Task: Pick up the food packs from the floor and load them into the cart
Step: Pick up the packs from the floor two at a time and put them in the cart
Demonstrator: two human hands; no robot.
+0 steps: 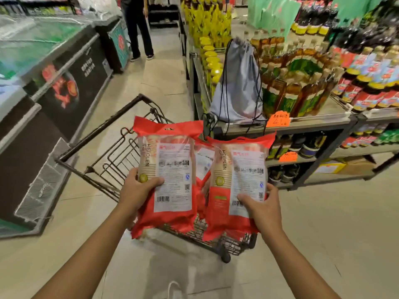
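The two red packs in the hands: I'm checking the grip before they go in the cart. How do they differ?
The left hand grips the left pack by its left edge; the right hand grips the right pack low on its right side. The left pack sits higher. Both are red with white back labels facing the camera, above the cart.

You can read "WEFOLEN" running sideways on the left pack and on the right pack beside it. Above the right pack, an orange tag shows "4".
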